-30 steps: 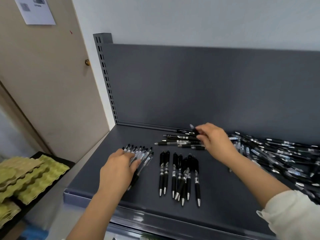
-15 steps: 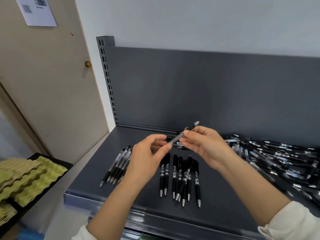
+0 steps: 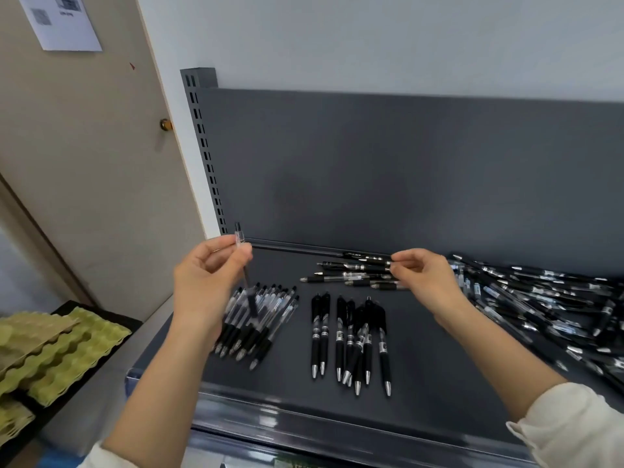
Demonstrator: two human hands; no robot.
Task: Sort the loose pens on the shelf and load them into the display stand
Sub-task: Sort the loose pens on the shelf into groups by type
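Observation:
My left hand pinches one clear-barrelled pen nearly upright, above a row of similar clear pens on the left of the dark grey shelf. A row of black pens lies in the middle, tips toward me. Behind it a few pens lie sideways. My right hand hovers at the right end of that sideways group, fingers loosely curled, with nothing plainly held. A large loose pile of pens covers the shelf's right side. No display stand is in view.
The shelf's back panel rises behind the pens, with a slotted upright at its left edge. Green and tan egg trays sit on a low surface at the left. A beige door with a knob stands beyond.
My right hand picked a pen from the back group and passed it to my left hand. The left hand now holds it alone, upright and further left. The right hand moved back right.

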